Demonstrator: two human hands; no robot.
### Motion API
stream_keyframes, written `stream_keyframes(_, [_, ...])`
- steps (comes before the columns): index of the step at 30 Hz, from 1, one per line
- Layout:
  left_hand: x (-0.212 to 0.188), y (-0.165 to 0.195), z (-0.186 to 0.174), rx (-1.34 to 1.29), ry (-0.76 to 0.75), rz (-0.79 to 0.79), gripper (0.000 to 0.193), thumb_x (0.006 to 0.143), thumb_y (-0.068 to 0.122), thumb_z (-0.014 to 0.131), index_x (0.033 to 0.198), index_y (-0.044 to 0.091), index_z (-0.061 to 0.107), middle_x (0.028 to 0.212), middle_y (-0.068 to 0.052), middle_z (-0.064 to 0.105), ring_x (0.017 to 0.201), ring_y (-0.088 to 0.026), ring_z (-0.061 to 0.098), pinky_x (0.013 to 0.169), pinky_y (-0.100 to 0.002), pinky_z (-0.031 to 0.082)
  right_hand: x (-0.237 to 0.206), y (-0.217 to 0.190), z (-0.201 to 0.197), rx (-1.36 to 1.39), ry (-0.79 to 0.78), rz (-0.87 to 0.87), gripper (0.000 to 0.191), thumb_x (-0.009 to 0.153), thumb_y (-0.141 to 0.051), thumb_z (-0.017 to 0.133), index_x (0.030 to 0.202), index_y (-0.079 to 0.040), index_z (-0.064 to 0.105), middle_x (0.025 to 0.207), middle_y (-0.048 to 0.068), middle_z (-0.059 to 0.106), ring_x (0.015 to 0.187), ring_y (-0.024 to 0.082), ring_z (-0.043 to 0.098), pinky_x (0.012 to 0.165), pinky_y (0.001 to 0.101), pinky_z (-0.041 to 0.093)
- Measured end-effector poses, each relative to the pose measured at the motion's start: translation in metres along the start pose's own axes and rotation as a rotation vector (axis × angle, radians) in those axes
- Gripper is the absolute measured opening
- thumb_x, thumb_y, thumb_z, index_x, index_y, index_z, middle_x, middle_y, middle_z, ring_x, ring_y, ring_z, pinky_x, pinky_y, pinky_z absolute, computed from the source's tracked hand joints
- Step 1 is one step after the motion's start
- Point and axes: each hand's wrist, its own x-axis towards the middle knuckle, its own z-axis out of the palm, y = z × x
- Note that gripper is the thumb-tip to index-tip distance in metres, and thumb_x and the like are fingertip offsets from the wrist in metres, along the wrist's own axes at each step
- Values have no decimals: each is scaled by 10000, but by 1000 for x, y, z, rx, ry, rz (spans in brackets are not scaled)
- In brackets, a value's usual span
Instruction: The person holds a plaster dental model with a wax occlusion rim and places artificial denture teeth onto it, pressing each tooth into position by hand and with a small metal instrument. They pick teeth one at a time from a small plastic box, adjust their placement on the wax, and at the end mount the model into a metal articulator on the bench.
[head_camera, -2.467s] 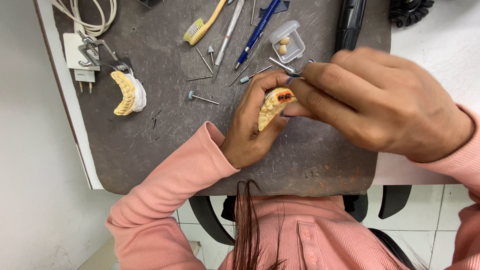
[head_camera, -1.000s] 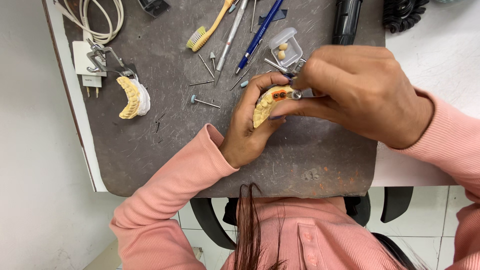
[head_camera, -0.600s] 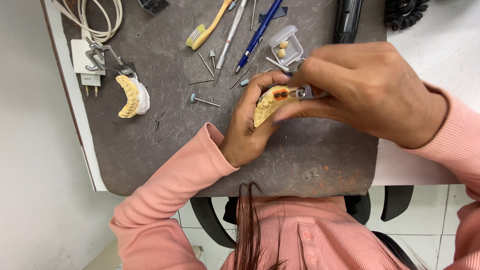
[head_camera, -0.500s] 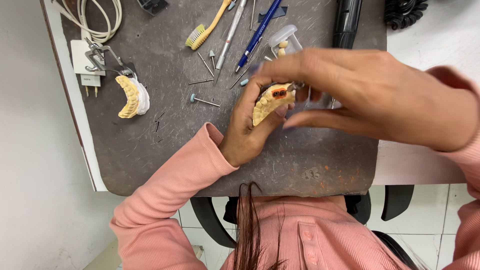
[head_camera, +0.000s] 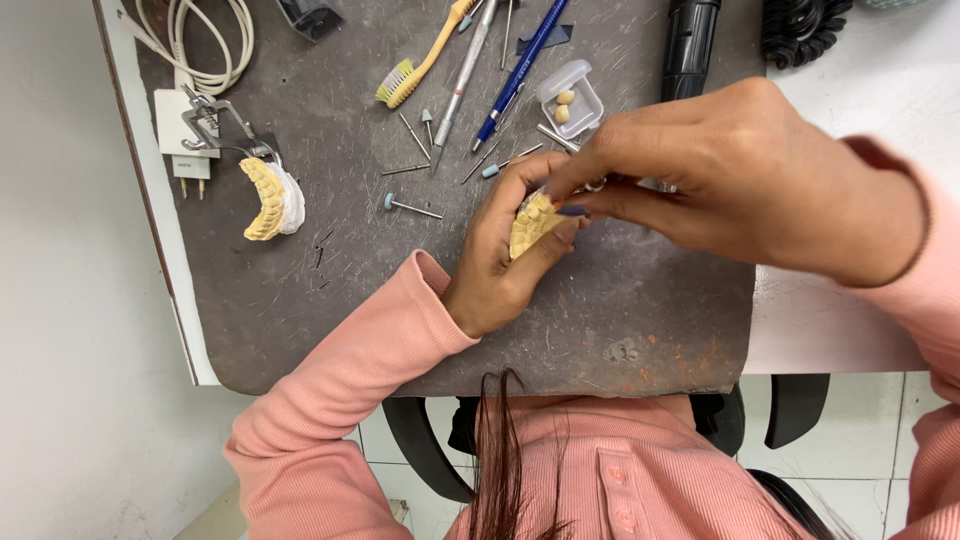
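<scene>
The left hand (head_camera: 500, 265) grips a yellow dental cast (head_camera: 530, 222) just above the dark mat (head_camera: 330, 300) on the table (head_camera: 860, 90); the right hand (head_camera: 740, 180) pinches its fingertips (head_camera: 572, 211) against the cast's teeth, while a second cast (head_camera: 268, 198) lies well apart
</scene>
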Motion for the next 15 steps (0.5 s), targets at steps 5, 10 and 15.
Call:
stream_keyframes(5, [1, -6, 0, -159, -1, -72, 486, 1054, 87, 625, 1479, 12, 401, 1306, -56, 577, 1159, -111, 613, 960, -265, 554, -1, 5, 2, 143, 8, -9, 335, 834, -147, 794, 1136, -37, 701, 943, 86, 735, 798, 227, 736, 667, 319, 572])
stream_keyframes(10, [1, -9, 2, -195, -51, -30, 458, 1091, 34, 633, 1490, 11, 409, 1271, -54, 572, 1184, -92, 576, 1024, -237, 502, -2, 23, 0, 230, -66, -17, 260, 849, -79, 763, 1108, -70, 754, 974, 73, 765, 819, 191, 765, 671, 275, 605])
stream_keyframes(15, [2, -7, 3, -201, -67, -47, 409, 1108, 59, 609, 1476, 17, 434, 1267, -44, 596, 1203, -87, 603, 1061, -252, 519, -10, 29, 13, 195, 14, -10, 181, 863, -124, 819, 1029, -73, 768, 919, 63, 769, 798, 168, 762, 662, 264, 588])
